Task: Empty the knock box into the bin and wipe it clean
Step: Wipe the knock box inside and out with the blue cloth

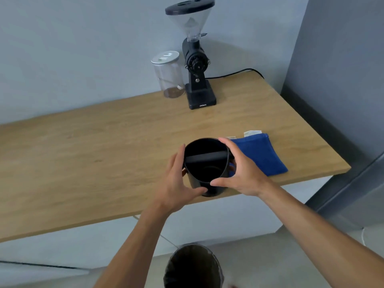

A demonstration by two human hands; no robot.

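Round black knock box (204, 171) with crossbar sits near front edge of wooden tabletop (104, 154). Left hand (176, 181) at 9 o'clock, right hand (239, 173) at 3 o'clock, both grips curled onto wall. Looks rigid, light, smooth; hold mid-wall. Folded blue cloth (259, 154) at 3 o'clock; dark round bin (193, 267) on floor at 6 o'clock.

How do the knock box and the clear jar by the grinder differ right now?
The knock box is opaque black; the jar is clear, showing a brown layer at the bottom. The knock box is open-topped with a bar across it; the jar wears a lid. The left hand and right hand hold the knock box; the jar stands untouched. Both are cylindrical.
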